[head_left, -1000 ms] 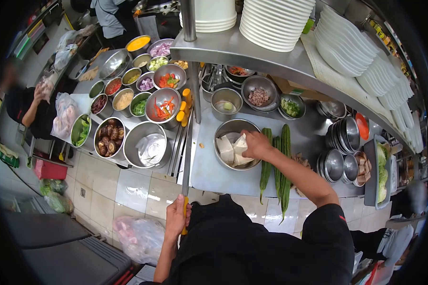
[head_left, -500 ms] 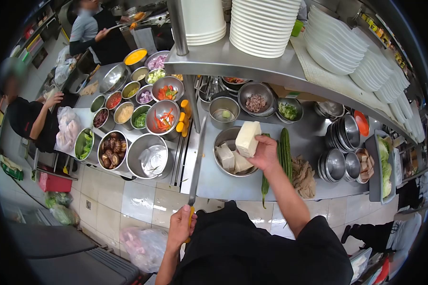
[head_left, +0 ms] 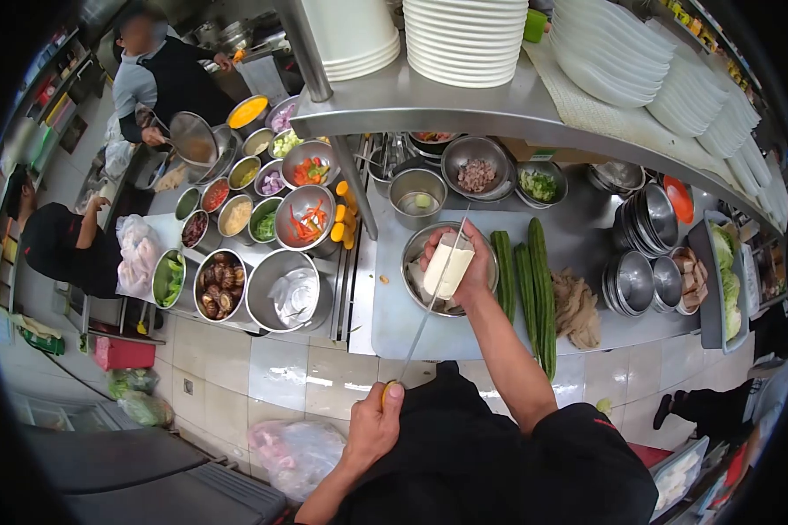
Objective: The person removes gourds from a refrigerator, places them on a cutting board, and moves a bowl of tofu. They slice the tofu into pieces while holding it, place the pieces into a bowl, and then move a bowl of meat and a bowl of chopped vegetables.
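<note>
My left hand (head_left: 374,430) is closed round the yellow handle of a long knife (head_left: 418,334), low in front of my body. Its thin blade slants up and away, crossing the face of a white tofu block (head_left: 447,271). That block rests in my right hand (head_left: 475,278), fingers curled round its far side and palm beneath. Under it stands a metal bowl (head_left: 494,285), mostly covered by the hand and block, with pale tofu pieces inside. Several long green ridged gourds (head_left: 541,293) lie just right of my right forearm.
A crumpled brown cloth (head_left: 576,308) lies beyond the gourds on the counter. Stacked metal bowls (head_left: 632,282) stand at right. Left are metal pots of mushrooms (head_left: 221,285) and cut vegetables. An overhead shelf (head_left: 464,98) carries white dishes. Two people work at far left.
The right hand has turned the tofu block and cradles it lower over the bowl. The knife has swung right, its blade now across the block. The left hand has moved right.
</note>
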The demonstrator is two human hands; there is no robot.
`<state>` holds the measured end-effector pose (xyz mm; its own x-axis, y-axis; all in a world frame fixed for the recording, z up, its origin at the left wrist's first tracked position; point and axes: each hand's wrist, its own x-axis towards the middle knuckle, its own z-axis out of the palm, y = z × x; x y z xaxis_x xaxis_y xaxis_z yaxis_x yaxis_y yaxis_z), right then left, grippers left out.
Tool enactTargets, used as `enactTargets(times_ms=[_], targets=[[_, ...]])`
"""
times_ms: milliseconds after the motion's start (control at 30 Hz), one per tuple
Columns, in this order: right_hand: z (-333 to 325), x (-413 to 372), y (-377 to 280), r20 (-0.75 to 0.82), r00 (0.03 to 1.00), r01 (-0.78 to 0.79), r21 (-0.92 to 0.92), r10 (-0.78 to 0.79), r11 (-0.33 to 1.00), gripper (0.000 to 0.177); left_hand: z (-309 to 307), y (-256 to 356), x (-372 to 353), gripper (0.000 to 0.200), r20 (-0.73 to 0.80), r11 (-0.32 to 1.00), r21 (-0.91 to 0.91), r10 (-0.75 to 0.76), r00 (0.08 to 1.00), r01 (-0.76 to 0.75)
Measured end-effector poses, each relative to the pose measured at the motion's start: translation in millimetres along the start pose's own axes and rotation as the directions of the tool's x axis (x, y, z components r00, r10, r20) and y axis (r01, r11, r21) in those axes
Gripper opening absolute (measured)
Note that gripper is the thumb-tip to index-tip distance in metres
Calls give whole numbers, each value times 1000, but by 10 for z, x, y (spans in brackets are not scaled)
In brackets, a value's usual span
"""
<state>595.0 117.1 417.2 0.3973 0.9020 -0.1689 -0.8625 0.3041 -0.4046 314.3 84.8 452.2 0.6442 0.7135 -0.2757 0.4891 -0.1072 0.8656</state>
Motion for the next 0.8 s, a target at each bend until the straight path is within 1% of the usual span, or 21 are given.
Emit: enactTargets(times_ms=[67, 100, 133, 167, 267, 500, 667, 800], targets=[[7, 18, -21, 52, 995, 89, -87, -85, 992, 56, 2, 11, -9, 47, -6, 1000, 10, -12, 1000, 13], [7, 29, -30, 52, 995, 88, -86, -84, 992, 56, -6, 42, -14, 47, -3, 999, 28, -22, 1000, 22], [7, 38, -39, 71, 992, 112, -133, -103, 985, 56, -7, 59, -19, 47, 1, 998, 45, -32, 999, 32], [9, 49, -46, 92, 988, 136, -179, -121, 974, 56, 3, 55, -23, 47, 0, 998, 45, -33, 999, 33], [25, 67, -64, 114, 984, 158, -213, -136, 964, 57, 16, 43, -38, 47, -23, 999, 28, -17, 1000, 18], [93, 57, -44, 74, 989, 144, -214, -131, 966, 57, 11, 71, -16, 47, -7, 999, 41, -33, 999, 34], [132, 39, -33, 118, 987, 131, -173, -112, 976, 59, 53, 29, 13, 47, -8, 998, 41, -40, 999, 40], [155, 22, -36, 143, 983, 139, -200, -112, 970, 61, 104, -3, 65, 47, -22, 999, 43, -25, 999, 26]])
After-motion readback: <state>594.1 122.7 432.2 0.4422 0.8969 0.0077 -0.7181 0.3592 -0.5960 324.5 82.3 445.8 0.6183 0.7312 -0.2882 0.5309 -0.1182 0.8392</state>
